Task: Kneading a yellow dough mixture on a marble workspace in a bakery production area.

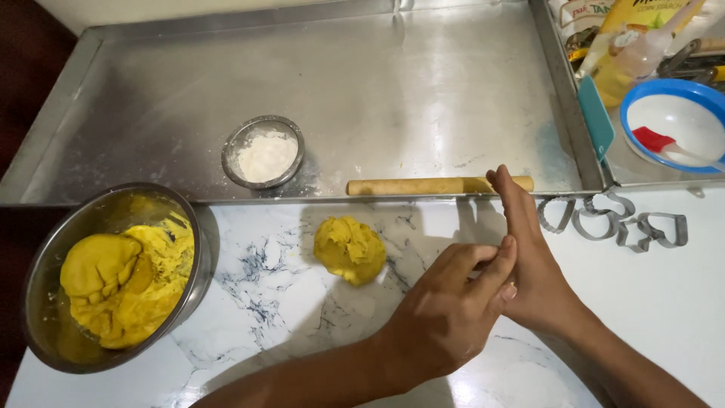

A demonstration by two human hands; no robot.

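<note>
My left hand [445, 306] and my right hand [529, 257] are pressed together over the white marble counter [664, 302], left fingers rubbing against the right palm; neither holds anything. A lump of yellow dough [350, 249] lies on the counter just left of them. Beyond my right fingertips a wooden rolling pin [423, 186] rests along the front edge of a large metal tray [415, 83]. A small metal bowl of white flour [263, 152] sits in the tray. At the left, a steel bowl [45, 302] holds more yellow dough [121, 283].
Several metal cookie cutters [615, 221] lie on the counter at the right. A second tray at the top right holds a blue bowl [672, 121] with a red-and-white spatula [664, 145], a teal scraper [596, 115], a plastic bottle [634, 49] and yellow packets.
</note>
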